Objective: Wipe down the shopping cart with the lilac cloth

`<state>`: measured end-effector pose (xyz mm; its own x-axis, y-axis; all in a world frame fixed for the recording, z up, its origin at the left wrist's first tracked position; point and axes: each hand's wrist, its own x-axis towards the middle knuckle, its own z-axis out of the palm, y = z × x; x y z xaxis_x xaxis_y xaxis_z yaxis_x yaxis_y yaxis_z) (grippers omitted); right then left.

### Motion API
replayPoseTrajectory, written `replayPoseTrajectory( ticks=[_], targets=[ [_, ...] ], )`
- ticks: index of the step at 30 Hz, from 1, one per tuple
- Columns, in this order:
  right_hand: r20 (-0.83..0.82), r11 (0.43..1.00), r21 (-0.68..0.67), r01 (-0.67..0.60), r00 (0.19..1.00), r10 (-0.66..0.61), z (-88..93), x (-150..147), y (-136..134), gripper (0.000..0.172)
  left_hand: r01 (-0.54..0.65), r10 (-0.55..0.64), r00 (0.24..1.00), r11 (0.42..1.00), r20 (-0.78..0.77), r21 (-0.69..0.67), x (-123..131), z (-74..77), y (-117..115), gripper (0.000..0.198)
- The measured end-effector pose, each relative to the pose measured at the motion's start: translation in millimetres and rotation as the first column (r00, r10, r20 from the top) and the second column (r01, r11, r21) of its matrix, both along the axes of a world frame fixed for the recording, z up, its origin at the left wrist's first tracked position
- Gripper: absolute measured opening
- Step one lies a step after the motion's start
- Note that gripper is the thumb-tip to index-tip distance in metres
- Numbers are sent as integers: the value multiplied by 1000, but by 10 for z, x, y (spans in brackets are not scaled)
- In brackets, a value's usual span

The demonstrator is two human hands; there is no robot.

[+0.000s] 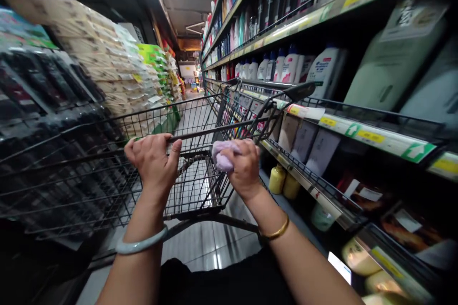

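My left hand (153, 162) is closed round the handle bar (195, 134) of a black wire shopping cart (200, 119). My right hand (243, 167) is closed too, holding a crumpled pale purple cloth (222, 156) against the same bar. A pale bangle sits on my left wrist and a gold one on my right. The cart's basket looks empty and points down a shop aisle.
Shelves of shampoo bottles (286, 64) and packets with yellow price tags (370, 136) run close along the right. Stacked packs of tissue paper (107, 57) and dark hanging goods line the left. A glossy tiled floor (200, 243) leads ahead between them.
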<state>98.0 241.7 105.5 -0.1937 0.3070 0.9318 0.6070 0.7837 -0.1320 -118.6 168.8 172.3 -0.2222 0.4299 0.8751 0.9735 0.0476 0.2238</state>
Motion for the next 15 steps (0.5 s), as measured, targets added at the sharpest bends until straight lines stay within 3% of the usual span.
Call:
replayPoseTrajectory(
  ticks=[2,7,12,15],
  targets=[
    [-40,999,-30,18,999,-19,90,24,-42,14,-20,20,1000,1000,-4,-19,-14,17,-37,42],
    [144,993,-52,-102,984,109,213,56,-123,16,-40,37,999,993,-33,-108,-71,84,-156,38],
    [-216,995,-82,60,973,-76,450,244,-84,19,-100,93,995,980,-47,-171,-11,174,-267,41],
    [-115,996,-83,34,992,-43,478,249,-134,19,-96,86,994,983,-73,-154,208,323,-204,45]
  ],
)
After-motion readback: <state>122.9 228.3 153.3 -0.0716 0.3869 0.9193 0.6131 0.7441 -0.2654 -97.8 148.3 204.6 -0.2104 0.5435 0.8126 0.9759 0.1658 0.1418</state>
